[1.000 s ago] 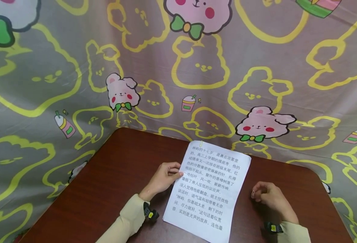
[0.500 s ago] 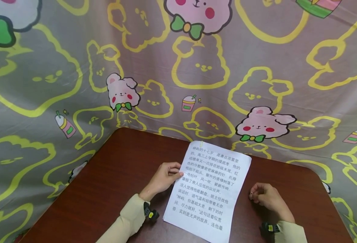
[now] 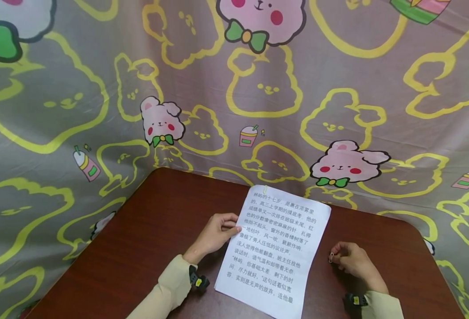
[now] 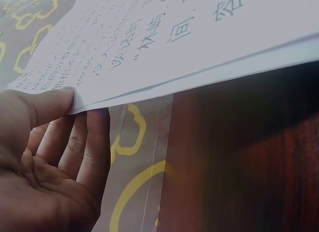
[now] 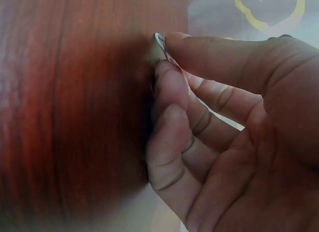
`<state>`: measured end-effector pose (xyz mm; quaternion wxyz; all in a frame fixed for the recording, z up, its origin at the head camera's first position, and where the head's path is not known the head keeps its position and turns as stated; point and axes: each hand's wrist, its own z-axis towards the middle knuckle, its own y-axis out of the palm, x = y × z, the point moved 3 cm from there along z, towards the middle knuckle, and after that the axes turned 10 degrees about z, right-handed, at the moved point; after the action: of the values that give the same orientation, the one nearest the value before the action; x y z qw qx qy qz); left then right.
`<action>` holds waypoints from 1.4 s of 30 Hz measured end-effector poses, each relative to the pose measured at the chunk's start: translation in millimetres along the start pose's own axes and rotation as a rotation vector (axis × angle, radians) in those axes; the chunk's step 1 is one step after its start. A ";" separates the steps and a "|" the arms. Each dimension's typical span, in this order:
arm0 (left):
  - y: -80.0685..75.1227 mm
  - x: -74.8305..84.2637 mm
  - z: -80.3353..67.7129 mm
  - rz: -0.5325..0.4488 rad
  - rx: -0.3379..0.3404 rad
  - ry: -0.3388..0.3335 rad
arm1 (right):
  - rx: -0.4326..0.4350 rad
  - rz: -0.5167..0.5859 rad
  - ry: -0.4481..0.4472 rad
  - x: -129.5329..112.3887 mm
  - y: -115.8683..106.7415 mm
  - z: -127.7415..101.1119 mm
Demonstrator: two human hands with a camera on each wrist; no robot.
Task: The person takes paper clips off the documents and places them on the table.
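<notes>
Centre of frame, on dark wood table point(image 3: 150, 248): printed sheets point(image 3: 276, 248), held at left edge by left hand point(image 3: 214, 234), thumb over, fingers under, prob. to steady stack. Right hand point(image 3: 351, 259), lower right, fingers curled, pinching small paper clip point(image 3: 331, 256) at tips. Another clip at top-left corner. Chinese text, incl. "林屿". Cartoon-bear cloth point(image 3: 258, 88) behind.

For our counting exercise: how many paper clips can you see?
2: one yellow clip on the sheets' top corner, one pinched in the right hand. More may be hidden.
</notes>
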<state>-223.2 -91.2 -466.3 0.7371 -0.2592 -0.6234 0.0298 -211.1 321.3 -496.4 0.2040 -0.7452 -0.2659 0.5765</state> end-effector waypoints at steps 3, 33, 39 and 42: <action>-0.6 1.0 -0.2 0.003 -0.001 -0.001 | 0.000 0.003 -0.001 1.1 -0.1 0.6; -0.8 0.4 0.2 -0.002 -0.002 0.000 | 0.055 0.069 -0.082 -21.9 -16.5 -12.2; -0.3 0.7 -0.4 0.003 -0.005 -0.009 | 0.151 0.027 -0.174 -40.8 -21.8 -20.7; -0.3 0.7 -0.1 -0.001 -0.005 -0.007 | 0.191 0.027 -0.208 -49.0 -24.4 -24.2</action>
<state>-223.1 -91.2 -465.5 0.7342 -0.2609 -0.6262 0.0288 -201.1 309.4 -438.7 0.2377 -0.6620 -0.2196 0.6760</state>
